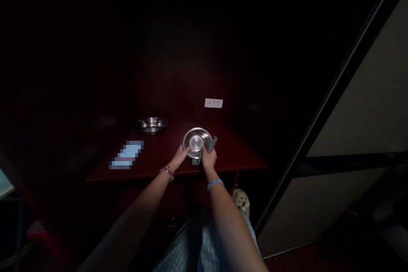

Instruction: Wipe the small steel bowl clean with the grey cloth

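Round steel bowl, tipped up on tabletop at 12 o'clock of the hands, equally near both: left hand curled on its 8 o'clock rim, right hand pinching grey cloth against its 4 o'clock edge.

The far-left steel bowl rests on the red table.

Very dim; light pools on table centre, surroundings near black, edges stretched, slight glare.
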Tool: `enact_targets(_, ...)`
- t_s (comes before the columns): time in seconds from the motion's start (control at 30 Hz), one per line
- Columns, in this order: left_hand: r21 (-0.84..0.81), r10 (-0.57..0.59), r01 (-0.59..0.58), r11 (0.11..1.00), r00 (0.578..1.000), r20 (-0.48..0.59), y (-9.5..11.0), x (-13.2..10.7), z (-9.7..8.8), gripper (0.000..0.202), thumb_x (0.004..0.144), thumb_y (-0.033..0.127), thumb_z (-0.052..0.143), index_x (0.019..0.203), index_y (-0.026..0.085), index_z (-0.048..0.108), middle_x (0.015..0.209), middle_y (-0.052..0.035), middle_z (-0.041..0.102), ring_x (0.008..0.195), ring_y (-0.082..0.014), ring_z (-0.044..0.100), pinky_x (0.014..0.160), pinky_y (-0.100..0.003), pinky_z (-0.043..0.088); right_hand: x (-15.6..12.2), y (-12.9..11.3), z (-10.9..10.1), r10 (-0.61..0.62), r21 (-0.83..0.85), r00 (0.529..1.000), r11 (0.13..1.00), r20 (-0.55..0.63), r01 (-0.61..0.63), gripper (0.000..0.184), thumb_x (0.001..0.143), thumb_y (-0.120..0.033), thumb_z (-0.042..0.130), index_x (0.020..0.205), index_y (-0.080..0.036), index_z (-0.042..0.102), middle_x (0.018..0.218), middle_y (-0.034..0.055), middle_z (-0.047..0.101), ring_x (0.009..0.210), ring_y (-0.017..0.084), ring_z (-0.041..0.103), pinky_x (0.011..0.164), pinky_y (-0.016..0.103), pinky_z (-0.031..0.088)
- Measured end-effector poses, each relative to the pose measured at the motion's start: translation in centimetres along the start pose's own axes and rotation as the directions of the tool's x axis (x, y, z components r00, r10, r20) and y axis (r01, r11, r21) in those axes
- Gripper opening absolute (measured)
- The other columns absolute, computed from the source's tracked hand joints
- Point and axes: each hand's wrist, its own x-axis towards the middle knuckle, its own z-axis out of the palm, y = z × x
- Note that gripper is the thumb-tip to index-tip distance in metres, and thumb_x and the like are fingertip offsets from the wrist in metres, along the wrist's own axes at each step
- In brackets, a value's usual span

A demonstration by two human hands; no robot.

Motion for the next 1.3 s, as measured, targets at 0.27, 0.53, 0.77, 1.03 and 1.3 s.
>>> enact_targets(0.27,0.003,-0.064,0.064,0.998,0.997,-0.039,0.1,-0.2,-0.7,0.041,0.088,0.041,0.055,0.117,0.014,0.065,0.125,-0.0123,0.068,0.119,-0.0251,0.061,0.107,-0.036,0.041,-0.2,-0.2,0.0,0.0,-0.016,1.0,1.0,0.029,0.0,0.025,0.076,-0.026,0.064,0.096,-0.016,0.073,0.093,0.0093,0.077,0.09,0.024,0.073,0.08,0.029,0.055)
enact_targets(0.53,0.0,0.061,-0.061,0.998,0.995,0.082,1.0,-0.9,0.1,0.049,0.083,0.036,0.065,0.126,0.014,0.058,0.129,-0.0123,0.065,0.124,-0.0243,0.056,0.109,-0.033,0.038,0.0,0.0,0.0,0.008,-0.02,1.0,1.0,0.0,-0.008,0.027,0.078,-0.027,0.061,0.101,-0.017,0.072,0.095,0.0074,0.077,0.095,0.024,0.072,0.086,0.031,0.054)
enact_targets(0.77,0.026,0.064,-0.067,0.997,0.991,0.117,0.9,-0.8,0.0,0.056,0.081,0.029,0.065,0.133,0.017,0.051,0.132,-0.0126,0.061,0.126,-0.0256,0.053,0.11,-0.04,0.038,0.4,0.7,0.2,0.014,0.033,1.0,0.999,-0.026,-0.013,0.028,0.081,-0.032,0.057,0.1,-0.017,0.071,0.093,0.0064,0.077,0.093,0.023,0.072,0.083,0.03,0.055)
enact_targets(1.03,0.053,0.054,-0.054,0.997,0.998,0.016,0.0,0.1,-0.1,0.043,0.09,0.032,0.052,0.129,0.015,0.055,0.136,-0.0134,0.059,0.131,-0.0239,0.05,0.115,-0.036,0.031,1.3,0.3,-0.2,0.075,0.061,0.997,0.995,0.002,-0.075,0.037,0.088,-0.042,0.051,0.109,-0.015,0.064,0.104,0.0118,0.075,0.099,0.025,0.071,0.083,0.03,0.053)
enact_targets(1.3,0.118,0.012,-0.013,0.993,1.0,0.005,-0.3,0.2,-0.8,0.048,0.093,0.049,0.048,0.131,0.019,0.051,0.136,-0.0141,0.057,0.134,-0.0246,0.047,0.116,-0.037,0.028,1.2,-1.8,-2.3,0.177,-0.008,0.967,0.983,-0.183,-0.182,0.063,0.09,-0.051,0.046,0.137,-0.012,0.034,0.117,0.0197,0.069,0.103,0.028,0.07,0.085,0.034,0.051)
